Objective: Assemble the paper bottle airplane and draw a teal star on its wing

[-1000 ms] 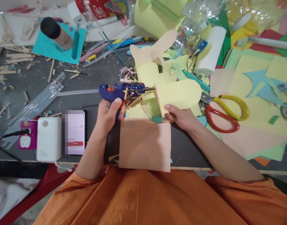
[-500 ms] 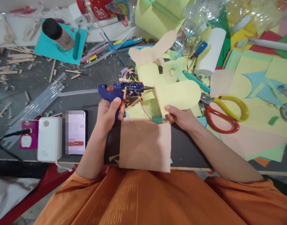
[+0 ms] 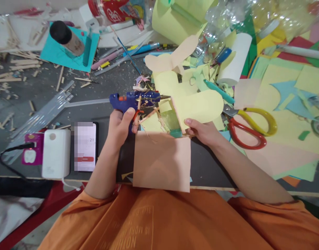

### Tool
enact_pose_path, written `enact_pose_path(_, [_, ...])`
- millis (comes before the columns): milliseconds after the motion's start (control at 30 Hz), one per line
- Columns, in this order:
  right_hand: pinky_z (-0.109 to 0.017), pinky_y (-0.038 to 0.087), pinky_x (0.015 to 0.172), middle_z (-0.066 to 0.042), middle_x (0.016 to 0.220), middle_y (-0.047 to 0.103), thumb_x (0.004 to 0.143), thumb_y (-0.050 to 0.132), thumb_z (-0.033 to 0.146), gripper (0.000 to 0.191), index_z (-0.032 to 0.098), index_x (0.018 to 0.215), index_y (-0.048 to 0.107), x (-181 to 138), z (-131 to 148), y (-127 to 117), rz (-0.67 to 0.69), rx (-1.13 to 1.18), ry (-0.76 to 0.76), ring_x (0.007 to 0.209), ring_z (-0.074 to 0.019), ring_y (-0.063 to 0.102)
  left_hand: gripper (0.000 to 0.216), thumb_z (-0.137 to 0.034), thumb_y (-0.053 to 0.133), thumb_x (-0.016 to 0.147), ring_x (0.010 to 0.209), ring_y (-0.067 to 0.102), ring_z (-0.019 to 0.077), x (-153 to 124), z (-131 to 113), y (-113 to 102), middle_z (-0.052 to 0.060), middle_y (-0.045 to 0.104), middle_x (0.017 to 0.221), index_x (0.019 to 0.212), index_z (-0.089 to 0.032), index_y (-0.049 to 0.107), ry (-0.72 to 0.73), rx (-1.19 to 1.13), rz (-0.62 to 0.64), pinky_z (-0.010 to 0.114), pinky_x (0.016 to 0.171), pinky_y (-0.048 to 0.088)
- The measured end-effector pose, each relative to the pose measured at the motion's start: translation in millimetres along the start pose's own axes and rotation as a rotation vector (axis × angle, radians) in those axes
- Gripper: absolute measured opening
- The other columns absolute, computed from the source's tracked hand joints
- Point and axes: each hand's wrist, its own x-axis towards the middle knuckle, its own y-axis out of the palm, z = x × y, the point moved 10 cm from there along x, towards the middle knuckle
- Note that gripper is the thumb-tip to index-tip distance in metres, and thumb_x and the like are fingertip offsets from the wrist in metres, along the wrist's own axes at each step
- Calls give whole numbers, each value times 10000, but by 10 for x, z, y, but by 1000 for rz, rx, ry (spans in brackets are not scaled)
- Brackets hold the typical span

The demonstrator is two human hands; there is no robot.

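Note:
My left hand [image 3: 121, 125] is wrapped round the grip of a blue glue gun [image 3: 133, 99], a finger on its orange trigger. The gun's nozzle points right and touches the edge of a pale yellow paper craft piece [image 3: 198, 106] with a green see-through part [image 3: 172, 119]. My right hand [image 3: 202, 130] pinches that piece at its lower edge. A clear glue stick [image 3: 86, 102] juts from the back of the gun. Below both hands lies a tan paper sheet [image 3: 162, 161].
Red and yellow scissors [image 3: 249, 126] lie right of my right hand. A phone [image 3: 84, 147], a white charger block [image 3: 56, 153] and a purple socket [image 3: 30, 152] sit at the left. Coloured paper sheets [image 3: 287, 104], a white roll [image 3: 235, 57], pens and wood sticks [image 3: 13, 66] litter the dark table.
Barely anything has moved. My right hand and the craft piece have shifted slightly right and down; the glue gun stays against the piece's edge.

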Motion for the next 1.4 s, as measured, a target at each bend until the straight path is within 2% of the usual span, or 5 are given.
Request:
enact_pose_path(467, [-242, 303, 436, 72, 343, 331, 546, 800, 567, 544, 220, 403, 407, 36, 177, -52, -90, 172, 0, 385, -59, 306, 153, -117, 633, 820, 498, 535, 60, 286, 331, -794, -103, 561, 582, 775, -219, 529, -165, -141, -495, 219, 533, 472])
enact_pose_path(833, [-242, 340, 452, 92, 433, 310, 617, 791, 662, 591, 219, 492, 421, 70, 248, -45, -7, 224, -79, 408, -51, 279, 516, -155, 641, 850, 1373, 484, 171, 167, 262, -1190, -11, 490, 1466, 1317, -283, 461, 106, -61, -601, 358, 1178, 382])
enact_pose_path(967, [-249, 405, 515, 74, 503, 356, 630, 794, 661, 550, 223, 551, 472, 86, 249, -109, -76, 256, -145, 483, -77, 378, 441, -334, 667, 931, 1452, 407, 164, 11, -111, -774, -58, 464, 1473, 1330, -356, 480, 355, 41, -463, 344, 1234, 336])
enact_pose_path(1200, [-342, 516, 975, -52, 1142, 687, 641, 762, 656, 494, 258, 916, 659, 99, 312, -181, -231, 210, -242, 1184, -226, 601, 747, -713, 656, 814, 1420, 481, 336, 112, 216, 565, 137, 385, 1568, 1386, -290, 430, 60, 12, 162, 453, 1055, 534])
enact_pose_path(1400, [-414, 546, 980, -60, 1299, 693, 693, 730, 681, 584, 263, 1097, 668, 35, 306, 0, -114, 176, -201, 1231, -270, 617, 740, -678, 675, 816, 1297, 591, 304, 136, 201, 723, 141, 438, 1556, 1380, -276, 415, 29, -104, 268, 452, 1036, 544])
